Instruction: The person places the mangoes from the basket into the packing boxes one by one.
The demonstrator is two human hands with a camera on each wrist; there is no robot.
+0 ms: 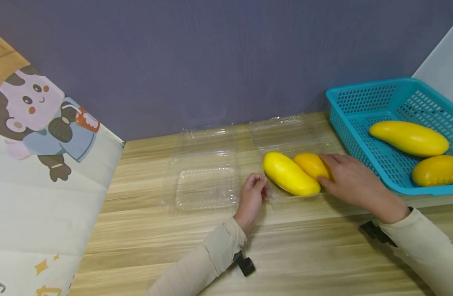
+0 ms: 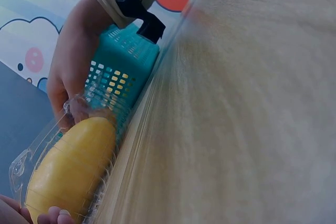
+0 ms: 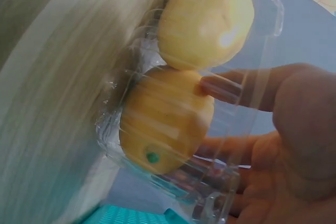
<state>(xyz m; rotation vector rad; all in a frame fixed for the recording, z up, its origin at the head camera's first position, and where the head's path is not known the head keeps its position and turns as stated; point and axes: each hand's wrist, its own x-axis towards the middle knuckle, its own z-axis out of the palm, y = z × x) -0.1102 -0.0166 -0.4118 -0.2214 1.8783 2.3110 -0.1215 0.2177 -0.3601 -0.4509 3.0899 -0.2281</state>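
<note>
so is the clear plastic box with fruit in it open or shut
Open: the clear plastic box has its transparent lid folded back, uncovering it.

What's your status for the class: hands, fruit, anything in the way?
Right hand gripping orange fruit in the right clear container. Left hand at its left edge. Yellow fruit alongside. Nothing visibly blocking.

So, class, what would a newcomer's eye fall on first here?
Likely the blue basket at right, with two fruits in it. Then the bright yellow fruit in a clear box near the centre, beside an orange fruit the right hand grips. The cartoon figure at far left also stands out.
</note>
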